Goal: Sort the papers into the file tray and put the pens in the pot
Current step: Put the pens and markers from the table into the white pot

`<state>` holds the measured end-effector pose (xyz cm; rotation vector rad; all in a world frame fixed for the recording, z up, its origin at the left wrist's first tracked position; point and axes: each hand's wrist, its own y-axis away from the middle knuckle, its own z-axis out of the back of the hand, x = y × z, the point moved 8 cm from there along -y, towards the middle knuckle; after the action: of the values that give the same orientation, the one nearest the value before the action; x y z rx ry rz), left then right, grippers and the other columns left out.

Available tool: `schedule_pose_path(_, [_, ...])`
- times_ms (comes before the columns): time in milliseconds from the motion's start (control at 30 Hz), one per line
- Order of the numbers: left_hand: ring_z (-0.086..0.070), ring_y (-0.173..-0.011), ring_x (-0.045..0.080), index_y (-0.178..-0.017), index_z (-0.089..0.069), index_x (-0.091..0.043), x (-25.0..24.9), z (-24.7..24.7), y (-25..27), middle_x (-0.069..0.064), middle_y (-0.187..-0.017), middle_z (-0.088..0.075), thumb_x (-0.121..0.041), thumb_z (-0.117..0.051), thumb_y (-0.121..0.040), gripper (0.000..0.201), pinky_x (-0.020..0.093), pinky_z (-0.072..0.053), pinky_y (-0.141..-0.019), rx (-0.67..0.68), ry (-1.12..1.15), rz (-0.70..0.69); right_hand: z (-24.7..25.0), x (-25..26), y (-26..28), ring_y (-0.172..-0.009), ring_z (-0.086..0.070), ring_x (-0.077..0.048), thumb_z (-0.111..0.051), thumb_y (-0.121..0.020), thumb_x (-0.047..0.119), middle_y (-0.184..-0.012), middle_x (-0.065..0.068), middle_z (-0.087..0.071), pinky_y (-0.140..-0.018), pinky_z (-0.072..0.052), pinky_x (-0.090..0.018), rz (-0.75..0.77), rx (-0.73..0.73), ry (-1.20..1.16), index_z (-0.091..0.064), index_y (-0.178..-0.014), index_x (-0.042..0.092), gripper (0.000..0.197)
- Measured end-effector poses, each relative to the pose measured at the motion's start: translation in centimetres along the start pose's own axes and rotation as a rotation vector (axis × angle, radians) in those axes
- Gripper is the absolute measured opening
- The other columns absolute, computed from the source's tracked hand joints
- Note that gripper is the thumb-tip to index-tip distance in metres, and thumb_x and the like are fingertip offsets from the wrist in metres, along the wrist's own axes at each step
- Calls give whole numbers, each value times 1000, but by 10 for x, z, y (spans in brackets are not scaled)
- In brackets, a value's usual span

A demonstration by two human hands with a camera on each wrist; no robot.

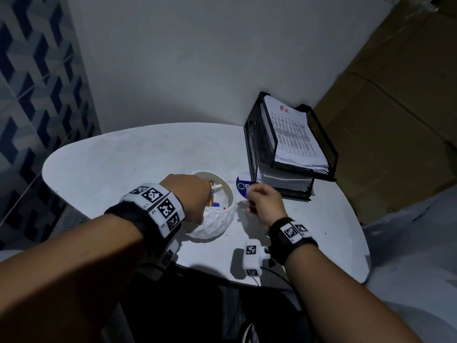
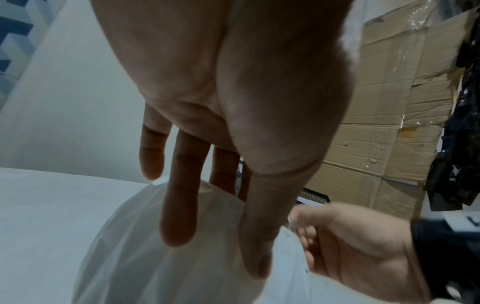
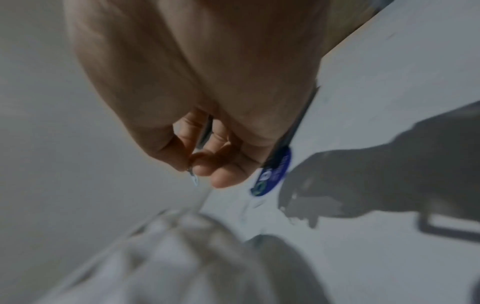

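A white faceted pot (image 1: 217, 220) stands at the table's front middle with several pens (image 1: 215, 188) lying inside. My left hand (image 1: 196, 195) rests on the pot's left rim; in the left wrist view its fingers (image 2: 179, 205) are straight against the pot (image 2: 145, 257). Just right of the pot, my right hand (image 1: 256, 199) hovers with curled fingers (image 3: 223, 176) pinching a slim clear pen (image 3: 194, 179), which is blurred. The black mesh file tray (image 1: 262, 144) stands at the back right. A paper stack marked "H.R" (image 1: 294, 134) fills its top tier, and more sheets lie below.
A round blue sticker (image 1: 242, 186) lies on the white table (image 1: 111, 164) between the pot and the tray. Flattened cardboard (image 1: 400, 107) leans against the wall on the right. A white wall closes the far side, and a patterned blue wall stands on the left.
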<state>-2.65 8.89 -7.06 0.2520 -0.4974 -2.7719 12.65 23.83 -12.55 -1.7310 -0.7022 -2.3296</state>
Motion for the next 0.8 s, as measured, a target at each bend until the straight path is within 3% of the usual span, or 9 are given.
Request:
schedule_pose_path(100, [-67,-84,17,-82,-64,-28,0,1,0,-8,-86,-69,-37,-83,-73,23,31,-56,-72,-7,-4,0,-42,32,5,-50,-56,-13,-68,-85,-8,-67,-3,-66,-46,-46,-24,134,150,82,-72,-82,11,20])
schedule_pose_path(167, [-66,-82,17,-75,-55,-30,1,2,1,-10,-83,-66,-37,-83,-73,28,30,-53,-70,-8,3,6,-56,39,0,-55,-60,-5,-76,-81,-4,-67,4,-69,-53,-52,-21,239,157,220,-75,-78,19,23])
schedule_pose_path(267, [-65,-82,18,-74,-54,-30,3,2,1,-11,-79,-63,-36,-83,-73,30,29,-52,-70,-16,0,14,-44,34,-15,-66,-65,-4,-79,-80,5,-71,10,-71,-72,-59,-24,296,24,288,-73,-72,29,26])
schedule_pose_path(367, [-68,-86,19,-90,-67,-27,3,3,0,-7,-90,-71,-39,-81,-75,24,30,-54,-72,-38,-39,4,-1,5,-37,-69,-67,-12,-78,-81,8,-72,9,-71,-74,-61,-34,177,-139,318,-72,-72,29,23])
schedule_pose_path(433, [-68,-86,20,-91,-68,-27,4,5,-1,-6,-90,-71,-40,-80,-76,23,30,-52,-71,-55,-42,4,38,-15,-50,-77,-70,-17,-76,-80,10,-75,8,-72,-79,-58,-31,117,-249,392,-71,-72,28,21])
schedule_pose_path(500, [-67,-86,20,-89,-68,-26,5,8,-3,-6,-89,-70,-40,-80,-76,22,29,-49,-68,-68,-36,7,82,-39,-60,-97,-72,-23,-75,-82,16,-94,2,-77,-90,-53,-26,-7,-332,510,-76,-90,25,12])
schedule_pose_path(567, [-67,-84,21,-87,-69,-25,5,9,-4,-5,-86,-69,-38,-78,-76,20,29,-47,-67,-74,-35,11,120,-69,-76,-119,-65,-26,-70,-89,18,-124,-6,-71,-101,-45,-25,-169,-305,620,-69,-124,14,35])
schedule_pose_path(633, [-67,-84,21,-86,-69,-25,5,8,-5,-4,-84,-69,-36,-77,-75,17,28,-47,-66,-73,-28,11,143,-92,-85,-136,-51,-28,-63,-94,22,-148,-10,-54,-111,-37,-30,-306,-213,754,-49,-146,5,56])
schedule_pose_path(800, [-67,-85,22,-82,-65,-24,6,10,-5,-4,-83,-68,-37,-75,-75,18,29,-49,-67,-85,-27,5,152,-95,-99,-133,-50,-36,-61,-97,26,-148,-19,-48,-102,-41,-36,-346,-133,938,-41,-145,-2,59])
